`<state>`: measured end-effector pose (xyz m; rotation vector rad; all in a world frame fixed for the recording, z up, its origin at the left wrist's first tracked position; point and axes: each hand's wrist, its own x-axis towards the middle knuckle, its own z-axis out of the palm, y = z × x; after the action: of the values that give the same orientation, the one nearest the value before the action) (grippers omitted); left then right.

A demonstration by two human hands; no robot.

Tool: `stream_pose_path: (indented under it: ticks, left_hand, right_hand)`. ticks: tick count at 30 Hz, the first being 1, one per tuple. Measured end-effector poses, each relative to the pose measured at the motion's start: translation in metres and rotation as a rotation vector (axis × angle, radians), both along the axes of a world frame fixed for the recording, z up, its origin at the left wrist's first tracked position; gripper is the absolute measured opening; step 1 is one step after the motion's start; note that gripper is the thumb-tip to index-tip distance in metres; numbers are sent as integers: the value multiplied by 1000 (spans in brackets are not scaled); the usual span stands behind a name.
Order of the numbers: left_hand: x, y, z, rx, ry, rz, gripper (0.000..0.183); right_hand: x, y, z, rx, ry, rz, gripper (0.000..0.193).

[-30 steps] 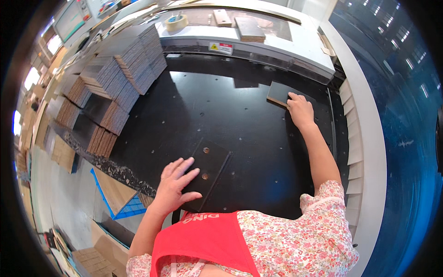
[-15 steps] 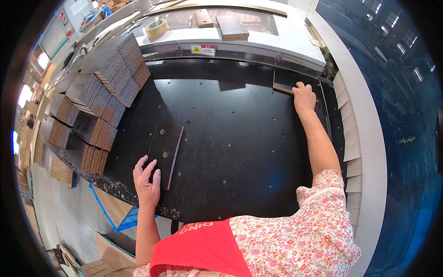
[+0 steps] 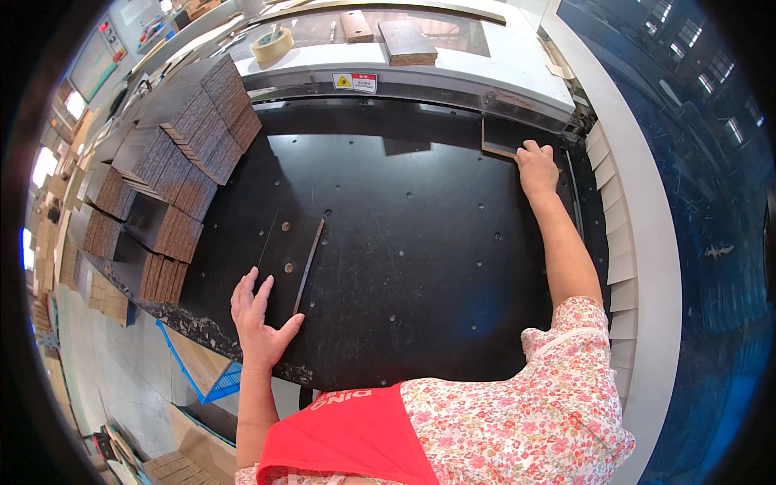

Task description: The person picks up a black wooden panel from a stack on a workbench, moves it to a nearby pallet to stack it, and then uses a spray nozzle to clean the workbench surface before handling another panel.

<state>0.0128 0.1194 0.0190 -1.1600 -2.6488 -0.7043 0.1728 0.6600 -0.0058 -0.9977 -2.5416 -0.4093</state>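
A dark rectangular board with two round holes (image 3: 293, 242) lies flat on the black machine table (image 3: 404, 267), left of its middle. My left hand (image 3: 260, 323) rests at this board's near end. Its fingers are spread towards the left edge, and the thumb touches the right edge. At the table's far right corner sits another dark board (image 3: 501, 137) with a brown edge, next to the machine. My right hand (image 3: 537, 170) is closed on the near right part of that board; the fingers partly cover it.
Stacks of dark chipboard pieces (image 3: 174, 153) stand on the table's left side. Beyond the table, a white machine ledge (image 3: 315, 61) bears a roll of tape (image 3: 273, 47), a dark block (image 3: 406, 42) and a smaller drilled piece (image 3: 356, 27). Pale flaps (image 3: 618, 267) line the right side.
My left thumb has swung outward to the near board's right edge, and that board has shifted slightly away from me. My right hand stays at the far board.
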Motion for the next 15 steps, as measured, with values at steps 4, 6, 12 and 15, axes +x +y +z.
stream_pose_path:
  ticks: [4,6,12,15]
  left_hand:
    - [1,0,0,11,-3,7,69]
    - [2,-1,-1,30,1,19,68]
    - [-1,-3,-3,50,-10,13,66]
    - [-1,-2,-3,70,-5,26,65]
  right_hand:
    - [6,23,0,12,-49,-101,13]
    - [9,36,1,9,-53,-159,17]
    - [35,96,-3,-292,318,-340,26]
    - [31,94,4,-316,311,-319,29]
